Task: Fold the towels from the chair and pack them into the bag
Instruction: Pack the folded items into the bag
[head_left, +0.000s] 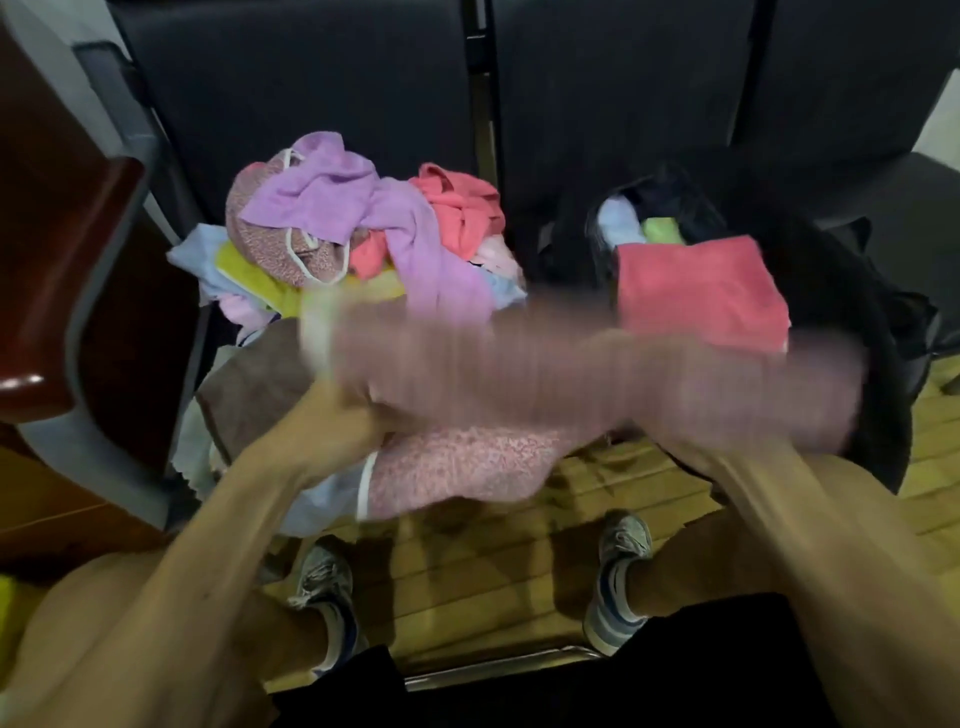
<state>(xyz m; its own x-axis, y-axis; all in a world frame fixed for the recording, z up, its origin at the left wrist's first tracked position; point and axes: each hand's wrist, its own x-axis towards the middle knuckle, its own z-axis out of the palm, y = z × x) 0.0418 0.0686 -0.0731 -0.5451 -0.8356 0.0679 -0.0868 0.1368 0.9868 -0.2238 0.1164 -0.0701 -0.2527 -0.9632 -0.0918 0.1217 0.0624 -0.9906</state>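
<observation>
The left hand (358, 415) grips the towel (571, 374), stretched sideways; the right hand (675, 436) is too blurred to tell. The bag (857, 312) lies to the right.

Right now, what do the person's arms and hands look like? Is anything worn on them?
Both the left forearm and right forearm are bare: no sleeves, watch or bracelet show. The left hand looks ungloved; the right hand is too blurred to tell.
</observation>
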